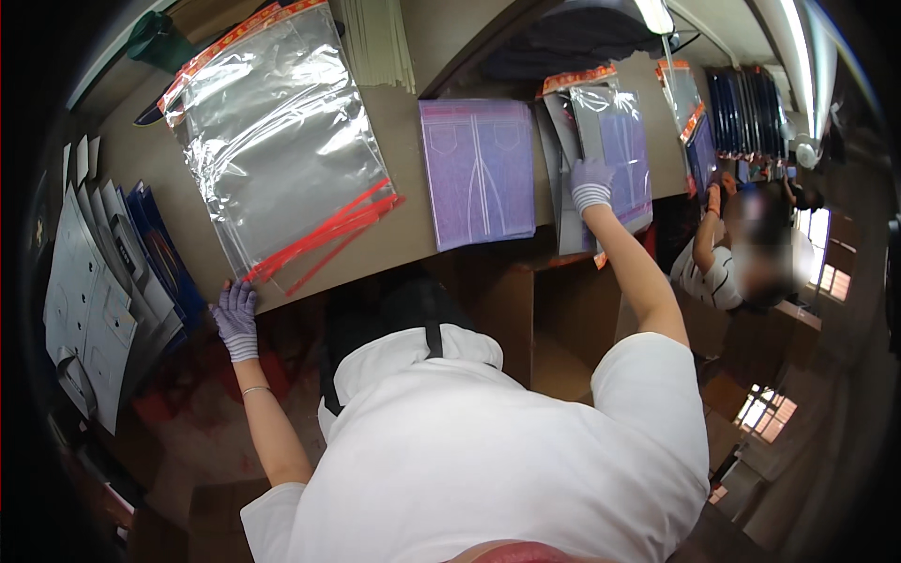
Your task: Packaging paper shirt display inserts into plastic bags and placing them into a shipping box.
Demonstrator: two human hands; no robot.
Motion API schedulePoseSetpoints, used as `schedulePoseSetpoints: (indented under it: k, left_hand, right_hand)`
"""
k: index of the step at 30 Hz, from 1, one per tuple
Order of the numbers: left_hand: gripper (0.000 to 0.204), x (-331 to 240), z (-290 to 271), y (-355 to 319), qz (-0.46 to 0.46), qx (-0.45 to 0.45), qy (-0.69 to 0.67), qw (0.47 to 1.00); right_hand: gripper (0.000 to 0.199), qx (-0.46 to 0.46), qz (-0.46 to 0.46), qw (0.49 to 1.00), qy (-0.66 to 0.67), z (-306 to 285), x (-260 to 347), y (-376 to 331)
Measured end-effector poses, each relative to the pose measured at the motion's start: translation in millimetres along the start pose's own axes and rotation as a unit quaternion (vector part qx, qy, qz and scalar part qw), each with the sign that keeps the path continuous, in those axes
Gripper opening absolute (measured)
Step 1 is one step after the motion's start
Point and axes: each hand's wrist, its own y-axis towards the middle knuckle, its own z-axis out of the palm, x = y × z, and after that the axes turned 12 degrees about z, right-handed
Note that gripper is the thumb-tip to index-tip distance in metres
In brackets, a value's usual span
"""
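My left hand [236,319], in a purple-and-white striped glove, is at the table's front edge. Its fingers close on the near left corner of a large clear plastic bag [291,141], on a stack of bags with orange printed headers and red strips. To the right, my right hand [591,180], gloved alike, rests with fingers stretched on a pile of bagged flat sheets [624,155] with a purple trouser print. Its fingertips partly blend into the glossy plastic. Between the hands lies a stack of unbagged purple trouser-print sheets [476,178].
Grey and blue flat pieces [99,291] stand at the left beside the table [394,141]. Pale strips [377,38] and a green object [158,42] lie at the back. Below the table is a cardboard box [572,328]. A co-worker [718,267] works at the far right, near dark hanging items [746,113].
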Motion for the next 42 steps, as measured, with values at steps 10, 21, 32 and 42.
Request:
schedulePoseSetpoints:
  k: [10,21,32,42]
  left_hand:
    - [0.059,-6,15,-6,-0.028,-0.061,0.072,0.995]
    - [0.057,-21,8,-9,-0.005,-0.037,0.018,0.999]
    - [0.01,-93,105,-63,0.337,0.113,0.573,0.738]
    - [0.041,-268,92,-59,0.476,0.027,0.844,0.246]
  right_hand:
    - [0.01,-0.145,0.071,0.971,0.178,-19,10,61]
    - [0.037,0.457,-0.465,0.709,0.269,-72,93,-181]
    - [0.028,0.431,-0.185,0.794,0.387,-83,153,-280]
    - [0.021,0.302,-0.358,0.634,0.615,-209,263,-284]
